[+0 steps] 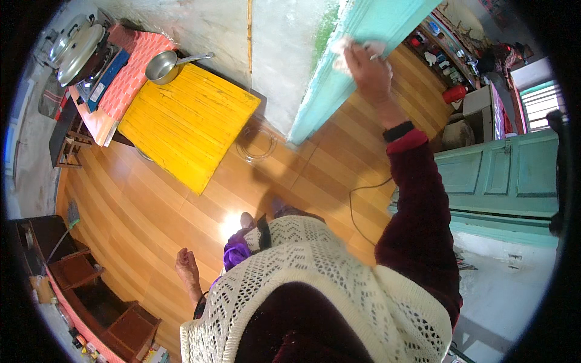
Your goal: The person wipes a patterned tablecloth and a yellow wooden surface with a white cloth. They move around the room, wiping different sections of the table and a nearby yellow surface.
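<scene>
My right hand (370, 68) is raised against the turquoise door frame (339, 78) and presses a pale crumpled cloth (357, 47) onto it. A black band sits on that wrist above a dark red sleeve. My left hand (186, 266) hangs low beside my body over the wooden floor (139, 218), fingers loosely curled, holding nothing. A cream knitted vest covers my chest.
A yellow table (187, 121) stands to the left with a metal saucepan (164, 65) at its far corner. Beyond it is a stove with lidded pots (75, 45) on a red cloth. A turquoise door (502, 175) stands open at right. A cable (363, 193) lies on the floor.
</scene>
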Tool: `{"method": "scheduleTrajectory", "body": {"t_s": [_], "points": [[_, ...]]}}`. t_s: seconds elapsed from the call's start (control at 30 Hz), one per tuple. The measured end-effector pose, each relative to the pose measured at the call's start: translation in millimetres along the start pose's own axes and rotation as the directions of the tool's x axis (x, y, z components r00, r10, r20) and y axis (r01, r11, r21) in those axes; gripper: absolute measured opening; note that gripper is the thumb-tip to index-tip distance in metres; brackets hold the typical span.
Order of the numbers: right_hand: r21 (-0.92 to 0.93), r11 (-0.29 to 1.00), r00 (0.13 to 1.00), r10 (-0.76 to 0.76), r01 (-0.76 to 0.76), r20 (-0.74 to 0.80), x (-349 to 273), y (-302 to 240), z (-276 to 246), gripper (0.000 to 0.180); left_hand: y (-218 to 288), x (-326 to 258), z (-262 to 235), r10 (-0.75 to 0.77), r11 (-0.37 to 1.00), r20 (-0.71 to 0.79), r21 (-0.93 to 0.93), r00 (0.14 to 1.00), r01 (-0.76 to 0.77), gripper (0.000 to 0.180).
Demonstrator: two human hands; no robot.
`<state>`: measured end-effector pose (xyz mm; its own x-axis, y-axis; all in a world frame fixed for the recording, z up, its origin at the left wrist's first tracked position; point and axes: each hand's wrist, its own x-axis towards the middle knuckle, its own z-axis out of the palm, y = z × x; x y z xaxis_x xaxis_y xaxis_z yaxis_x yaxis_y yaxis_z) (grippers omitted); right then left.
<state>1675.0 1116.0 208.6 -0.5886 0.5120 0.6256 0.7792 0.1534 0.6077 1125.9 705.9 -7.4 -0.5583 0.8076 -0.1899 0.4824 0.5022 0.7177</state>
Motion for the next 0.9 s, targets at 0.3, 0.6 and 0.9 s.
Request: {"method": "scheduleTrajectory", "body": {"t_s": [0.3, 0.6, 0.9], "points": [[0.212, 0.961, 0.943, -0.229, 0.179, 0.241, -63.2, -82.5, 52.9, 0.010, 1.1, -24.7, -12.9, -0.136, 0.990, -0.056, -0.045, 0.989, 0.133, 0.023], [-0.051, 0.994, 0.992, -0.091, 0.095, 0.083, -33.5, -20.3, 14.9, 0.013, -17.5, -50.2, -5.5, -0.175, 0.974, -0.042, -0.154, 0.984, 0.167, 0.022], [0.197, 0.946, 0.939, -0.294, 0.259, 0.179, -79.3, -83.5, 73.9, 0.007, -2.0, -67.3, -22.4, -0.169, 0.985, -0.228, -0.001, 0.959, 0.173, 0.020]]}}
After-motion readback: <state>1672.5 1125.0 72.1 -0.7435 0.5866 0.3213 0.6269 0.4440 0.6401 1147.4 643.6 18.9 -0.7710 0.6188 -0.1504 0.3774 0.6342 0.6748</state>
